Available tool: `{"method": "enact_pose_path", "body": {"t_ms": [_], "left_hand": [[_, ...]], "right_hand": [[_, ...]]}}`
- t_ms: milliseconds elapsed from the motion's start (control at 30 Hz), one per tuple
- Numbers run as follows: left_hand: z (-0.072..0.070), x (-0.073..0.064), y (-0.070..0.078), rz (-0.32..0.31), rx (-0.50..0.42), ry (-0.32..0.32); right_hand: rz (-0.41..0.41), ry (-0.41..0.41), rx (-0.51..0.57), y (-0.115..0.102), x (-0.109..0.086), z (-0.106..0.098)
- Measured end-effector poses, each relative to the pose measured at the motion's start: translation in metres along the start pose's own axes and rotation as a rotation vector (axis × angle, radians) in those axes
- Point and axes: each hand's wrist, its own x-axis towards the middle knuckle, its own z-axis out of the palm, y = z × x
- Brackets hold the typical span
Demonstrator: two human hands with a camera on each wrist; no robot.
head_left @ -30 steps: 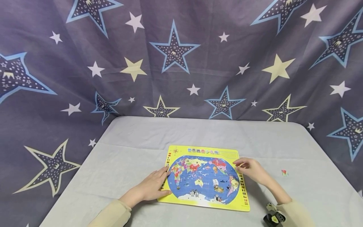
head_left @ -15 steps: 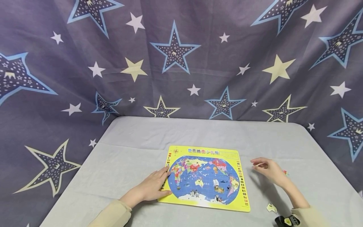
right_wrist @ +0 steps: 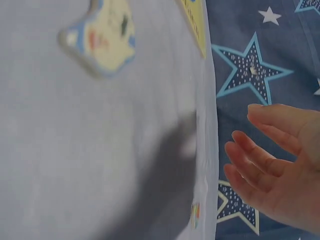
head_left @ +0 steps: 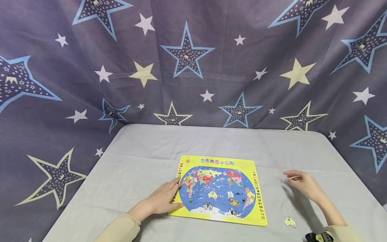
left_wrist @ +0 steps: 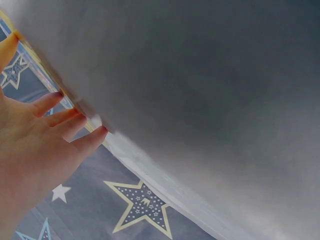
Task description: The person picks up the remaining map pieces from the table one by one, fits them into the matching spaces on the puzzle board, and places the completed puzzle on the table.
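A yellow-bordered world map puzzle board (head_left: 260, 220) lies flat on the table, its oval map filled with blue sea and coloured lands. On its left edge rests my left hand (head_left: 161, 198), fingers extended and thumb near the front corner. The left wrist view shows that hand's fingertips (left_wrist: 102, 129) along the edge. To the right of the board, my right hand (head_left: 305, 185) hovers above the table with loosely bent fingers and nothing in them. A cream puzzle piece (head_left: 290, 222) lies nearer the front. A small red and green piece (right_wrist: 195, 215) shows in the right wrist view; my hand hides it in the head view.
A grey cloth (head_left: 151, 144) covers the table. Behind and at the sides hangs a dark curtain (head_left: 205, 53) printed with stars. A black strap device (head_left: 318, 237) sits on my right wrist.
My right hand has moved away from the board's right edge, out to the right, uncovering the cream piece and covering the red and green one. My left hand stays put.
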Motion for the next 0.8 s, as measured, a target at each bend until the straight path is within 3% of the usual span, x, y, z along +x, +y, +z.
{"method": "enact_pose_path", "body": {"t_ms": [400, 800], "left_hand": [[0.000, 0.000, 0.000, -0.001, -0.006, -0.008], [0.000, 0.000, 0.000, 0.003, -0.003, -0.005]], "right_hand": [[0.030, 0.030, -0.095, 0.021, -0.010, -0.018], [0.117, -0.069, -0.133, 0.035, -0.015, -0.028]]}}
